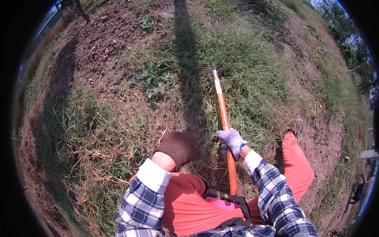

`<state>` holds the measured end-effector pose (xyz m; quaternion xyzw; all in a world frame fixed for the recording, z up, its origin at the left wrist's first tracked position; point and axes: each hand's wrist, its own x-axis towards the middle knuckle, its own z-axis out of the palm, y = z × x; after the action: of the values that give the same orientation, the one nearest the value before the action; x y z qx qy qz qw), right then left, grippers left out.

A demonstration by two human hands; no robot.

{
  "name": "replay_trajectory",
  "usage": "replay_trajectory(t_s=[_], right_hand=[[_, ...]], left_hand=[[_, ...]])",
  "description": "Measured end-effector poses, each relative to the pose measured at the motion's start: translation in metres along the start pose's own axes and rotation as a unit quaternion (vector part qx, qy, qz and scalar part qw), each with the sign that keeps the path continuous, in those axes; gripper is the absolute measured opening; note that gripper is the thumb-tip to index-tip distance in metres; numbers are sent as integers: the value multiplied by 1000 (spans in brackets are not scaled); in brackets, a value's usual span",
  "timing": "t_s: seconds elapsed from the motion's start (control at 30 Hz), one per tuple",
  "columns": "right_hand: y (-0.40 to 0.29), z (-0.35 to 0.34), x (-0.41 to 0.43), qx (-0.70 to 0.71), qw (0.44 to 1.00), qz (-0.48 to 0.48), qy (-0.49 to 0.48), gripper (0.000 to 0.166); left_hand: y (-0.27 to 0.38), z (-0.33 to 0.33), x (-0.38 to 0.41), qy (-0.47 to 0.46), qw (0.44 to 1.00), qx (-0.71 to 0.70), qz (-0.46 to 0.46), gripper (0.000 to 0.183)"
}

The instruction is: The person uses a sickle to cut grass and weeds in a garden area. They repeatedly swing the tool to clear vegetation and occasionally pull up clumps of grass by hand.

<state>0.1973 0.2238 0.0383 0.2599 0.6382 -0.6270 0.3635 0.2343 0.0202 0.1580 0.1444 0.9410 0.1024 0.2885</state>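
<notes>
My right hand (232,142), in a light grey knit glove, is closed around the orange wooden handle (222,109) of a long hand tool, probably a sickle. Its silvery neck points away from me, and a dark blade (207,71) shows partly among the grass. The handle's butt end reaches back between my legs. My left hand (179,148), in a brown knit glove, is to the left of the handle, apart from it, above my knee. Its fingers are turned away and shaded, so whether it holds anything is hidden. Green grass (248,68) surrounds the blade.
A leafy weed (152,81) grows left of the blade. Bare reddish soil (109,38) lies at the upper left, and dry cut grass (100,151) at the left. My shoe (297,126) rests on the ground at right. A tree trunk (80,10) stands at the upper left.
</notes>
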Motion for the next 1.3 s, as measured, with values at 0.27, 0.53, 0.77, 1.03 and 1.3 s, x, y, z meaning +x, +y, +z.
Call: replay_trajectory(t_s=[0.27,0.53,0.77,1.03,1.3], right_hand=[[6,-35,-60,-25,999,20,-24,21],[-42,10,65,147,987,-51,-34,19],[-32,27,41,124,992,-20,-7,19],[-17,22,51,82,996,-11,35,18],[38,-61,-64,151,988,41,15,17]], left_hand=[[26,-2,2,65,995,-5,73,40],[23,-3,18,-11,998,8,62,39],[12,4,14,12,997,-23,70,41],[8,1,27,-19,996,-12,81,44],[18,-4,12,2,995,-39,93,47]])
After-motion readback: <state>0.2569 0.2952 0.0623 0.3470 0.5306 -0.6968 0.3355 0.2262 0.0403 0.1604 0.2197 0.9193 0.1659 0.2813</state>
